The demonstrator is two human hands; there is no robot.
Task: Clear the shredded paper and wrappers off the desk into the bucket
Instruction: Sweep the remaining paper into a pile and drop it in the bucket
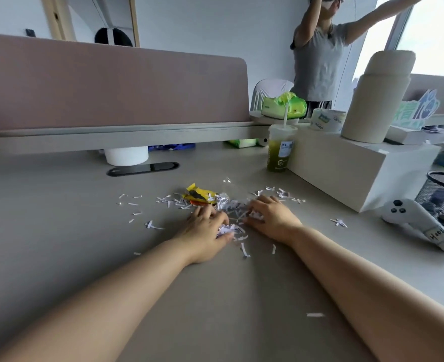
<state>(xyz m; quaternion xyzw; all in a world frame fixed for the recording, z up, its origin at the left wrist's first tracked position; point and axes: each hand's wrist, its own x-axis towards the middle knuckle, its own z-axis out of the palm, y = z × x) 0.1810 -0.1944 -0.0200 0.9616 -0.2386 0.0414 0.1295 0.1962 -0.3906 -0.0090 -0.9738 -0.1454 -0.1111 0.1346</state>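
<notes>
1. Stray paper strips (245, 250) lie nearest on the desk (58, 244).
2. The left hand (207, 226) curls its fingers around a clump of shredded paper (232, 209).
3. The right hand (271, 214) cups the pile's other side, fingers bent on shreds.
4. A yellow wrapper (200, 195) lies just behind.
5. A green drink cup (279, 150) stands beyond.

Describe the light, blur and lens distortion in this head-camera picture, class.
Head view: daylight from the window at upper right blows out to white; the partition and desk edges bow from the wide-angle lens; soft blur on the left hand, right hand and shredded paper; shadows are faint.
</notes>
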